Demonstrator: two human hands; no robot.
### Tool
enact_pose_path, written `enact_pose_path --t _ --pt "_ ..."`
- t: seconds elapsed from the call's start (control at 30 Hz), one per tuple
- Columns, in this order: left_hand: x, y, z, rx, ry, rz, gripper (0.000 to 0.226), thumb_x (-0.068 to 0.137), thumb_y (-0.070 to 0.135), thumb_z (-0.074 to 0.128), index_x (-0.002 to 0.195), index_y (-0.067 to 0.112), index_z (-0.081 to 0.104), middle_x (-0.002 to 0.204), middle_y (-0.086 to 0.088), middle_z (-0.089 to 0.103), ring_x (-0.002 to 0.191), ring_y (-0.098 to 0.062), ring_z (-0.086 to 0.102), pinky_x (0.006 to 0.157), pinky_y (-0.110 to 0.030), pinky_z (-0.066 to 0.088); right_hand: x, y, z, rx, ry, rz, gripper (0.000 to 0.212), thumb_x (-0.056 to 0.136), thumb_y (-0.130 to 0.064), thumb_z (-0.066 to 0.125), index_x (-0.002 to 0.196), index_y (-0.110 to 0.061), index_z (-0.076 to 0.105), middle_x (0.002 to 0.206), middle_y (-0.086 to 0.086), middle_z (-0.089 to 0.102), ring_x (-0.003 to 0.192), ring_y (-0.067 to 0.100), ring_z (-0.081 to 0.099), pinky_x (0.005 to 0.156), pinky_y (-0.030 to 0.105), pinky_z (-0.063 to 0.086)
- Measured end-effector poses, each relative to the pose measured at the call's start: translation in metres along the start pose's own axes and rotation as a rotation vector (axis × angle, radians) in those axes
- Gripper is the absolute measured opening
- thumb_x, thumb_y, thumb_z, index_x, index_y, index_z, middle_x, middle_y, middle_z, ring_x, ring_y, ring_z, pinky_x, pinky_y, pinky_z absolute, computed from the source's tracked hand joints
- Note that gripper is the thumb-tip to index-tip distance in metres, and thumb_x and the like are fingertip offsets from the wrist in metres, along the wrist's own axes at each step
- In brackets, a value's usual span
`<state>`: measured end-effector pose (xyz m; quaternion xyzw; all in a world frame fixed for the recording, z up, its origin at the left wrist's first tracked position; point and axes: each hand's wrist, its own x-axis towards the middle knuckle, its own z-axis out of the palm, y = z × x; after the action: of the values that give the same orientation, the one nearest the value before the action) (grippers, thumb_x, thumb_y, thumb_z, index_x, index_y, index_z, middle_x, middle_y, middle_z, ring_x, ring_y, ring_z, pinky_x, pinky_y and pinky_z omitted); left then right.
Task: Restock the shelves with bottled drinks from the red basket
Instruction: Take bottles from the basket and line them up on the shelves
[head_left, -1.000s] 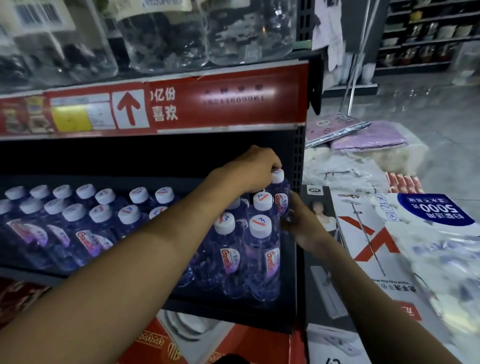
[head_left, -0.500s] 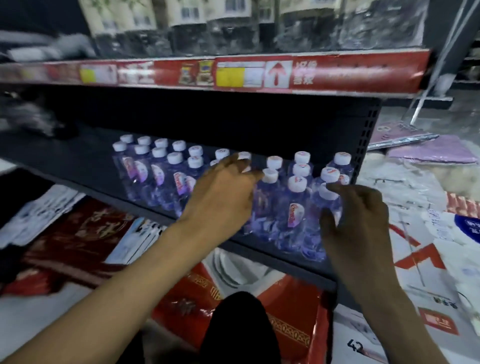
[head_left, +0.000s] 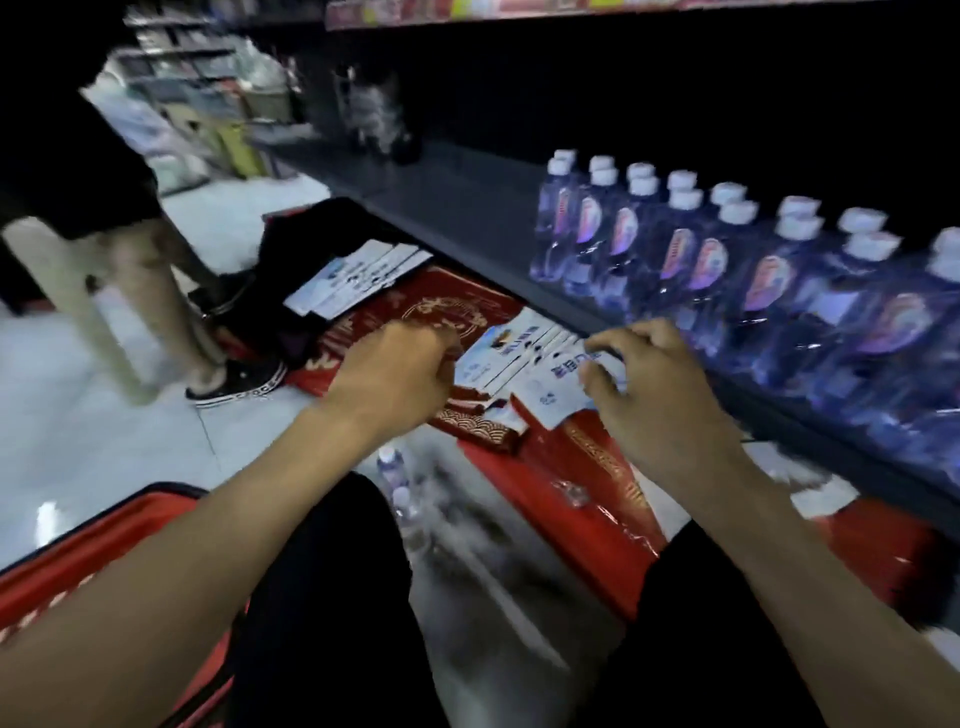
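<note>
Dark metal shelf (head_left: 457, 208) at right is holding clear white-capped bottles (head_left: 675, 254); left hand (head_left: 395, 364) and right hand (head_left: 654, 384), off the row now, are hanging loosely curled, empty, likely heading toward red plastic basket (head_left: 104, 545) lower left.

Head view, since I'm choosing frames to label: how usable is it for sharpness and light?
Head view: motion blur smears most of it, worst on the loose bottles between the knees and the nearest shelf bottles. The left hand and right hand are fairly readable. The recess above the shelf is near black, and a glare spot sits on the floor.
</note>
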<state>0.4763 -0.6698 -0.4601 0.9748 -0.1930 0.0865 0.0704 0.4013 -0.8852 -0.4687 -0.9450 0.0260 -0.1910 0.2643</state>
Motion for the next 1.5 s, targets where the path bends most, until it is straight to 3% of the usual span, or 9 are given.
enact_pose_path --t 0.3,0.47,0.57,0.8,0.93,1.0,1.23,1.37,1.5 --pt "0.053 -0.091 0.094 -0.18 -0.238 -0.164 0.018 0.076 0.041 0.043 0.075 0.041 0.06 0.097 0.002 0.071 0.089 -0.025 0.067 0.08 -0.042 0.057 0.055 -0.009 0.107 -0.04 -0.377 -0.03 0.025 0.096 -0.032 0.055 0.118 -0.025 0.063 0.123 0.001 0.046 0.085 0.012 0.053 0.072 0.024 0.04" --pt "0.082 -0.12 0.166 -0.214 -0.359 -0.264 0.023 0.081 0.031 0.047 0.091 0.025 0.068 0.106 -0.003 0.07 0.096 -0.027 0.064 0.086 -0.042 0.054 0.097 0.001 0.194 -0.036 -0.614 -0.05 0.027 0.091 -0.029 0.061 0.117 -0.023 0.066 0.126 0.006 0.056 0.111 0.022 0.059 0.098 0.032 0.047" --pt "0.094 -0.146 0.198 -0.197 -0.519 -0.365 0.024 0.085 0.022 0.054 0.098 0.01 0.071 0.109 -0.008 0.068 0.099 -0.028 0.063 0.09 -0.042 0.054 0.116 0.002 0.243 -0.026 -0.742 -0.05 0.03 0.09 -0.025 0.062 0.119 -0.018 0.065 0.127 0.004 0.063 0.116 0.02 0.058 0.094 0.024 0.044" --pt "0.113 -0.214 0.238 -0.032 -0.766 -0.444 0.034 0.093 0.026 0.058 0.114 0.001 0.067 0.116 -0.015 0.065 0.107 -0.032 0.062 0.085 -0.033 0.051 0.123 -0.012 0.336 -0.098 -0.886 -0.09 0.031 0.085 -0.026 0.06 0.112 -0.013 0.061 0.119 0.011 0.062 0.108 0.031 0.06 0.088 0.035 0.052" --pt "0.094 -0.224 0.274 -0.245 -1.048 -0.607 0.035 0.089 0.02 0.068 0.117 0.001 0.062 0.096 -0.017 0.066 0.069 -0.027 0.061 0.07 -0.034 0.05 0.114 -0.006 0.378 -0.242 -1.045 -0.119 0.033 0.088 -0.023 0.059 0.12 -0.013 0.055 0.125 0.011 0.059 0.114 0.031 0.059 0.078 0.032 0.043" --pt "0.085 -0.222 0.286 -0.279 -1.183 -0.569 0.037 0.089 0.023 0.068 0.123 0.012 0.058 0.104 -0.015 0.064 0.073 -0.025 0.061 0.074 -0.035 0.053 0.107 -0.002 0.395 -0.251 -1.094 -0.116 0.036 0.091 -0.026 0.058 0.125 -0.011 0.055 0.125 0.012 0.06 0.113 0.03 0.06 0.081 0.034 0.045" --pt "0.08 -0.235 0.318 -0.213 -1.212 -0.512 0.052 0.089 0.029 0.065 0.136 0.028 0.044 0.117 -0.013 0.066 0.095 -0.03 0.072 0.081 -0.037 0.057 0.066 0.03 0.443 -0.278 -1.063 -0.284 0.046 0.102 -0.023 0.039 0.148 -0.017 0.032 0.13 0.015 0.049 0.114 0.037 0.057 0.094 0.043 0.047" --pt "0.083 -0.234 0.331 -0.265 -1.271 -0.477 0.052 0.094 0.024 0.061 0.141 0.023 0.039 0.124 -0.013 0.061 0.1 -0.03 0.07 0.084 -0.039 0.057 0.054 0.055 0.492 -0.152 -1.06 -0.172 0.059 0.096 -0.051 0.041 0.144 -0.017 0.042 0.133 0.024 0.049 0.117 0.042 0.052 0.097 0.044 0.042" --pt "0.084 -0.229 0.341 -0.147 -1.267 -0.369 0.053 0.094 0.018 0.06 0.143 0.023 0.039 0.109 -0.007 0.062 0.105 -0.029 0.068 0.064 -0.025 0.047 0.048 0.061 0.507 -0.125 -1.067 -0.11 0.04 0.103 -0.034 0.038 0.14 -0.021 0.044 0.124 0.017 0.056 0.112 0.038 0.057 0.089 0.042 0.044"
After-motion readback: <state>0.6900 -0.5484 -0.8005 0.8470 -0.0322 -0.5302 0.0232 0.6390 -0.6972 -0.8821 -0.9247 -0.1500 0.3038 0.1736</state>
